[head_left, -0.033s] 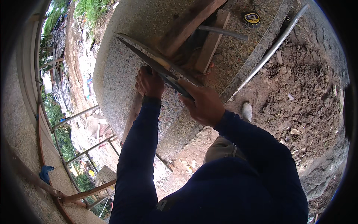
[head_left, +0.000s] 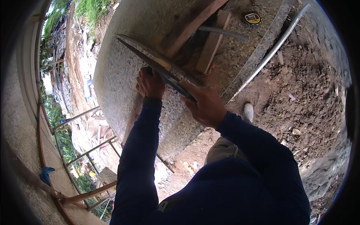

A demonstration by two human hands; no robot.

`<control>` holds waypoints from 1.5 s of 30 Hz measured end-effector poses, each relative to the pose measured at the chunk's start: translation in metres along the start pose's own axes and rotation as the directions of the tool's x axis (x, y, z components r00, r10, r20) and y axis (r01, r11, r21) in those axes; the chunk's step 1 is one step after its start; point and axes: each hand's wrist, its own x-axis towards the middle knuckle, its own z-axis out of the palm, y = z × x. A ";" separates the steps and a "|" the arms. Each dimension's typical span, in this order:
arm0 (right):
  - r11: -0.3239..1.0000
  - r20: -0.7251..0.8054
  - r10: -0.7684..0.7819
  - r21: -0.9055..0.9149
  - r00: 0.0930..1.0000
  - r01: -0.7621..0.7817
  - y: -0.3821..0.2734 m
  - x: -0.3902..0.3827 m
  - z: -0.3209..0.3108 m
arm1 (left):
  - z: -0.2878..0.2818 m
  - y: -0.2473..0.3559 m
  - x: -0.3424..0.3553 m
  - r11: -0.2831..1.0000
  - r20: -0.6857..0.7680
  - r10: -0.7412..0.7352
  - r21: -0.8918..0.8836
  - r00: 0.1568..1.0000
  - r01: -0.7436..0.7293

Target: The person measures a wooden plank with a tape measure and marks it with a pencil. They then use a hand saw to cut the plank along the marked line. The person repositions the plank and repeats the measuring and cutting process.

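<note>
A handsaw (head_left: 146, 58) with a long dark blade lies slantwise across a length of timber (head_left: 189, 28). My right hand (head_left: 206, 105) is closed around the saw's handle. Beside the blade, my left hand (head_left: 150, 83) is wrapped over the timber on the near side of the cut line; part of the wood is hidden under its fingers. The timber's lower end shows below the left wrist. A pale patch of wood is visible right along the blade.
On the rough concrete slab (head_left: 116, 75) lie a wooden block (head_left: 213, 47), a short metal rod (head_left: 224, 33) and a yellow-black tape measure (head_left: 252, 18). A metal pipe (head_left: 272, 54) runs along the slab's right edge. Loose soil (head_left: 300, 93) and a boot (head_left: 248, 111) are below.
</note>
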 end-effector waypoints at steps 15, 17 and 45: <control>0.993 0.064 0.115 -0.004 0.991 -0.115 -0.010 -0.061 -0.028 | 0.001 0.006 0.037 0.991 0.019 -0.130 -0.025 0.991 0.130; 0.994 0.058 0.107 -0.002 0.993 -0.107 -0.011 -0.063 -0.033 | 0.004 0.006 0.035 0.993 0.009 -0.116 -0.007 0.993 0.116; 0.998 -0.019 0.053 0.033 0.998 -0.053 -0.004 -0.026 -0.018 | 0.021 -0.003 -0.018 0.885 -0.123 0.405 0.302 0.906 -0.355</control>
